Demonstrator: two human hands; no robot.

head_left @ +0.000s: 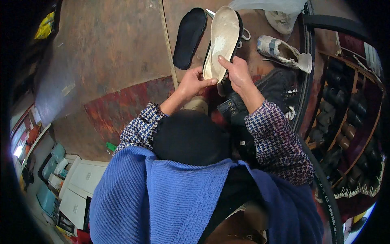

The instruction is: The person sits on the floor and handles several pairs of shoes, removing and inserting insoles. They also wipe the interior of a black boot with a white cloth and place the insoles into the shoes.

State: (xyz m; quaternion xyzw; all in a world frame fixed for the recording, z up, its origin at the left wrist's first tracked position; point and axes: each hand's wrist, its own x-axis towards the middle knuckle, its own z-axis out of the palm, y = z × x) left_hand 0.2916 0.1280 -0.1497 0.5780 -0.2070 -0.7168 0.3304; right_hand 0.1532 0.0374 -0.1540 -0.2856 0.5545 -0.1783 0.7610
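Worn brown floor (113, 49); both hands, left (193, 81) and right (237, 73), grip pale insole (222, 38). Black insole (189, 36) lies aside, sneaker (284, 51) untouched.

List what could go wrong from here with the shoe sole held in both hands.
1. The pale shoe sole is held only at its near end, by the left hand and right hand; its long far end hangs unsupported and could flex or slip out of the grip.
2. A black insole lies right beside it on the floor, so a dropped sole might land on it.
3. A white sneaker and dark boot crowd the right forearm, which could knock them.
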